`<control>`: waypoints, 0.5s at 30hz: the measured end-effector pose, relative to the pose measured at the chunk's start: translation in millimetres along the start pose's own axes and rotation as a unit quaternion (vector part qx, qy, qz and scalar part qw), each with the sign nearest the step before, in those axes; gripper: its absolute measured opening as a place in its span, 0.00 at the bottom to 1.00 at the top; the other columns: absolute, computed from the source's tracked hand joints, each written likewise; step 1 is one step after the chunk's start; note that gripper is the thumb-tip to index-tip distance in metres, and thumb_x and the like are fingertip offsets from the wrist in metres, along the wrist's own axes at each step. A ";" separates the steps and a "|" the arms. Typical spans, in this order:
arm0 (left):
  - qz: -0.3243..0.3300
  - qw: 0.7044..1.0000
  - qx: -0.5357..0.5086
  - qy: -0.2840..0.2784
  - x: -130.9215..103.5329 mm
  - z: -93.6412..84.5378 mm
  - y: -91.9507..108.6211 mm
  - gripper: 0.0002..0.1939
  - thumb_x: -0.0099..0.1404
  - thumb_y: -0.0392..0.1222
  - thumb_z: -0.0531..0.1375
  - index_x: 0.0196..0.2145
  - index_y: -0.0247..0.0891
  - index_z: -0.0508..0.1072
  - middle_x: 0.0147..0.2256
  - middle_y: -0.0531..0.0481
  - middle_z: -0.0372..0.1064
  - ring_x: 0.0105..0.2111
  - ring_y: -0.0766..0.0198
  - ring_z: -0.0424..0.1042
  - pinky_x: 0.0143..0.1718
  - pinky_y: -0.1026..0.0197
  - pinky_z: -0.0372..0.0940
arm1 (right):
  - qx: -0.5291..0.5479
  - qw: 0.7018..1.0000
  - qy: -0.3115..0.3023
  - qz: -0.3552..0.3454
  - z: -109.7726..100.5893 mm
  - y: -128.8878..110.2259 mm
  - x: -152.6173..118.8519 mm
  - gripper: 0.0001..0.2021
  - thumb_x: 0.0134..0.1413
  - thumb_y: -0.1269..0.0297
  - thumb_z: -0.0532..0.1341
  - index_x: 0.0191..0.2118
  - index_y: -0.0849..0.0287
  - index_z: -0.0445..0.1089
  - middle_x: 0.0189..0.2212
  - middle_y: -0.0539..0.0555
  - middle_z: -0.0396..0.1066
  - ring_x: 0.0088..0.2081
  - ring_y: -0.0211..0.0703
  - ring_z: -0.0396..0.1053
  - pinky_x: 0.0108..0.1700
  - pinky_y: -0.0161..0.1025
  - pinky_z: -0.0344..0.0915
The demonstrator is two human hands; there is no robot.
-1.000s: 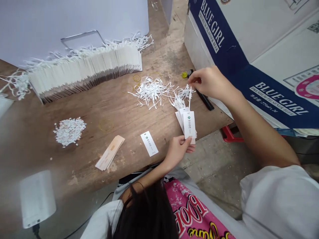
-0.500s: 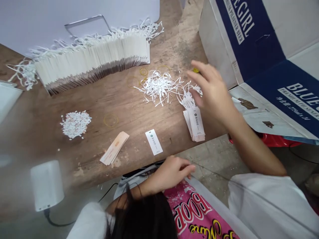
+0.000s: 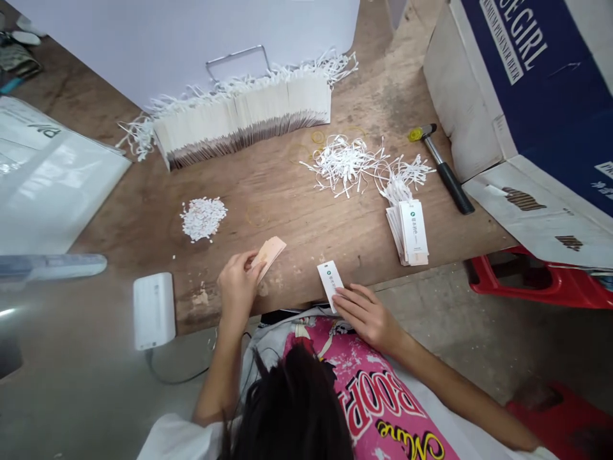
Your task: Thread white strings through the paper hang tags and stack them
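Observation:
My left hand (image 3: pixel 238 281) pinches the edge of a small stack of peach-coloured cards (image 3: pixel 271 254) lying on the wooden table. The fingers of my right hand (image 3: pixel 366 314) rest on a single white printed tag (image 3: pixel 330 281) at the table's front edge. To the right, a bundle of white tags with strings (image 3: pixel 414 229) lies beside a loose heap of white strings (image 3: pixel 345 163). A pile of tiny white pieces (image 3: pixel 204 218) sits to the left. Behind stands a long row of packed tags with white strings (image 3: pixel 249 115).
A hammer (image 3: pixel 447 176) with a yellow head lies beside the blue and white carton (image 3: pixel 479 96) on the right. White device with a cable (image 3: pixel 154 311) at left; plastic-covered packs (image 3: pixel 52 172) behind it. Red stool (image 3: pixel 555 287) below the table at right.
My left hand has moved from my lap to the peach cards and taken hold of them. My right hand has come down from the strings to the single tag, uncovering the hammer. The view has shifted.

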State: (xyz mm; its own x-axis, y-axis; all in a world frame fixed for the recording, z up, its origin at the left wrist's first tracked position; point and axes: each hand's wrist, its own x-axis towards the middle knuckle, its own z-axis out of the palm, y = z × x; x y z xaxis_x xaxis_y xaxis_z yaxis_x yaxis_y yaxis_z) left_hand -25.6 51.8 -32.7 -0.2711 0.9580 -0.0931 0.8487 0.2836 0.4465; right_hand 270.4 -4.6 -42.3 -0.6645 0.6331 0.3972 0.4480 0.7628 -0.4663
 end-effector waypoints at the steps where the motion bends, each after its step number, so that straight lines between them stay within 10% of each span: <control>1: -0.009 1.000 -0.025 -0.002 1.9 -0.7 -2.5 0.11 0.58 0.44 0.60 0.37 0.38 0.76 0.33 0.47 0.73 0.30 0.60 0.70 0.35 0.60 0.64 | 0.008 1.000 0.022 0.012 -4.2 -4.6 -2.5 0.17 0.61 0.76 0.52 0.52 0.60 0.69 0.46 0.59 0.76 0.52 0.51 0.71 0.50 0.54 0.71; 10: -0.107 0.929 -0.350 -0.063 -1.0 -17.3 -5.0 0.19 0.46 0.46 0.67 0.36 0.35 0.74 0.27 0.52 0.70 0.26 0.66 0.68 0.30 0.64 0.65 | -0.062 0.951 0.249 0.173 -7.6 -44.0 18.0 0.31 0.53 0.75 0.61 0.59 0.39 0.62 0.32 0.54 0.74 0.32 0.50 0.72 0.33 0.48 0.71; 15: -0.105 0.839 -0.509 -0.162 -37.4 -17.3 26.5 0.21 0.54 0.51 0.65 0.42 0.35 0.75 0.41 0.43 0.75 0.39 0.58 0.74 0.41 0.59 0.68 | -0.012 0.979 0.188 0.081 32.0 -60.0 48.5 0.26 0.56 0.74 0.60 0.58 0.44 0.65 0.36 0.53 0.75 0.37 0.48 0.72 0.38 0.46 0.73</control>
State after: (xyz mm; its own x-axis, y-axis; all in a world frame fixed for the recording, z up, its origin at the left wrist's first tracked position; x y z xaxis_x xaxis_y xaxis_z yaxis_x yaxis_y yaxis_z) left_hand -0.8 22.8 -1.9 -0.0873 0.8994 -0.4282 -0.0753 0.4227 0.9032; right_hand 192.2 -23.9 -20.4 -0.3177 0.7468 0.5842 0.5460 0.6479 -0.5312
